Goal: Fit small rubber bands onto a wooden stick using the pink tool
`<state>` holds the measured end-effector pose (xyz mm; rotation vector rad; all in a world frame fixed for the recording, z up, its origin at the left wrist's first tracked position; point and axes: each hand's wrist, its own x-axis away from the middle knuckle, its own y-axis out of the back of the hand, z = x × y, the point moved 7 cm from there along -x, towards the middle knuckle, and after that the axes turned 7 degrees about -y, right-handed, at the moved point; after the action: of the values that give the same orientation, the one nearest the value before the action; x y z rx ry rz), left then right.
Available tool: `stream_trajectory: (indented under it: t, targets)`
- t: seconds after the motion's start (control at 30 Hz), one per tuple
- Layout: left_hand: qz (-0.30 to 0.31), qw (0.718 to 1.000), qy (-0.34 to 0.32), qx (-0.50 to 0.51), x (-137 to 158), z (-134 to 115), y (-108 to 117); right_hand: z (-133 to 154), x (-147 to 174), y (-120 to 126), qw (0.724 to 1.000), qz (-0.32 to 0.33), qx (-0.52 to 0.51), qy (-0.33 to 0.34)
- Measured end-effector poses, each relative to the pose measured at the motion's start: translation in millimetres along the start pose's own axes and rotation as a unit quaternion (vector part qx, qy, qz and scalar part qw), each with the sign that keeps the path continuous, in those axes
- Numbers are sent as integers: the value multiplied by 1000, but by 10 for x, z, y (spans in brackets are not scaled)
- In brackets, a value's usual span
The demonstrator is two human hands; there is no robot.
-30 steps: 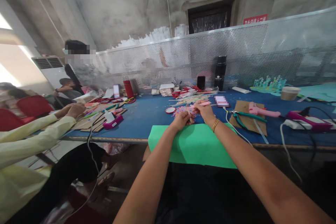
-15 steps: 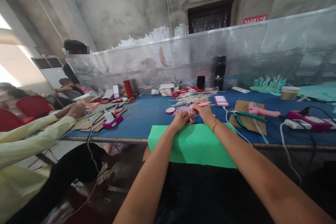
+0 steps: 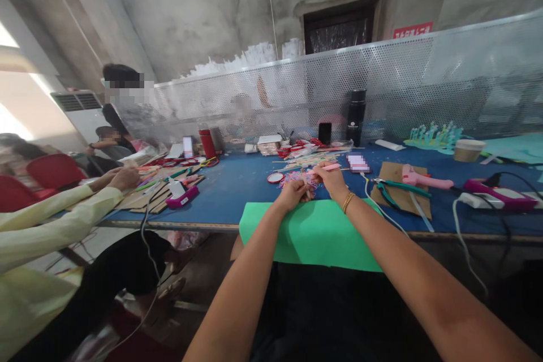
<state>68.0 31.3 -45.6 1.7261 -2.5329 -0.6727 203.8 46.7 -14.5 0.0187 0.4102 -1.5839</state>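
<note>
My right hand point(image 3: 333, 182), with a gold bracelet at the wrist, is closed around a slim pink pen-shaped tool point(image 3: 332, 167). The tool points left, toward my other hand. My left hand point(image 3: 292, 193) is closed in a pinch on a small pale stick-like piece, partly hidden by the fingers. Both hands meet just above the near table edge. Behind and beside them lies a heap of tiny pink and purple pieces point(image 3: 280, 182). Under my forearms, a green sheet point(image 3: 314, 235) hangs from the table edge over my lap.
Thin sticks point(image 3: 306, 162) and a red-rimmed round dish point(image 3: 275, 179) lie beyond my hands. To the right are a phone point(image 3: 357, 163), teal-handled pliers point(image 3: 401, 185), a pink glue gun point(image 3: 426, 179) and a purple power strip point(image 3: 500, 195). A co-worker's arms reach in at left.
My right hand has shifted very slightly at the pink tool, whose tip stays near my left fingers. My left hand keeps its place.
</note>
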Motion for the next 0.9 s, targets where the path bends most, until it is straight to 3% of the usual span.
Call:
stream_trajectory:
  t: [0.1,0.23,0.43,0.6,0.77,0.9]
  targets:
    - [-1,1000,3,4,3,2,1,12,1,24,1000,-17,-1,4]
    - [0,1000,-3,9,0,3,-1,8,6,-29,1000,14,-4,0]
    - [-3,1000,3,9,-2,20,5,17,10,28,1000,-22,3,0]
    - [0,1000,-4,13,6,8,0,6,15,-53,999,32,8,7]
    - [-1,1000,-6,20,-4,22,3,7,14,-13,1000,5,11,7]
    - [-5,1000,-8,24,-13,33,5,5,10,-36,1000,25,11,15]
